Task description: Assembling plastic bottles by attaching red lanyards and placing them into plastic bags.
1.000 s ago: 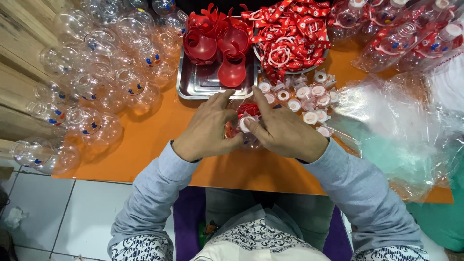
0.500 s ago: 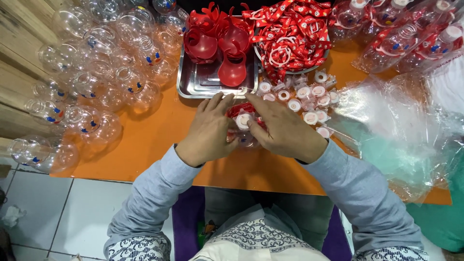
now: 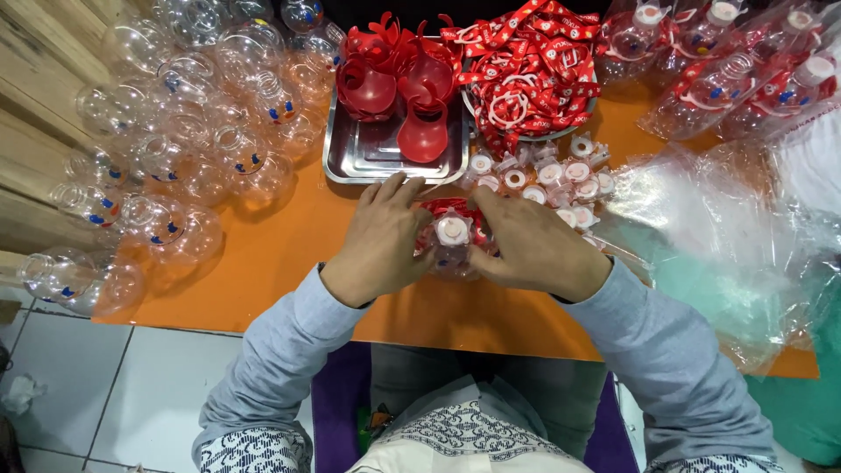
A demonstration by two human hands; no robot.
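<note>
- Head view: both hands meet in the middle of the orange table (image 3: 263, 263), close to its near edge.
- Left hand (image 3: 378, 241) and right hand (image 3: 533, 247) wrap around one small clear bottle (image 3: 453, 250). It has a white cap (image 3: 453, 230) and a bit of red on it.
- Fingers of both hands are curled and clamped on the bottle's sides. The fingertips are hidden behind it, so I cannot tell just how they press.
- The cap faces up at the camera. So the bottle looks like it stands up, with its long side going up from the table. Its lower part is hidden by the hands.
- How far along, as a guess from what lies around: many clear bottles (image 3: 175, 140) are piled at the left edge with no caps or red parts. They look not done yet.
- Loose white caps (image 3: 552, 175) lie just past the right hand. Red cups (image 3: 394, 83) sit in a metal tray (image 3: 346, 162) at the far edge. Red straps (image 3: 526, 61) are heaped beside the tray. Lots of parts are still unused.
- Bottles in bags (image 3: 736, 70) with caps and red bits lie at the far right corner. Those look finished.
- Empty clear bags (image 3: 727, 236) lie at the right edge.
- So some are done, one is in the hands, and a big pile is left.
</note>
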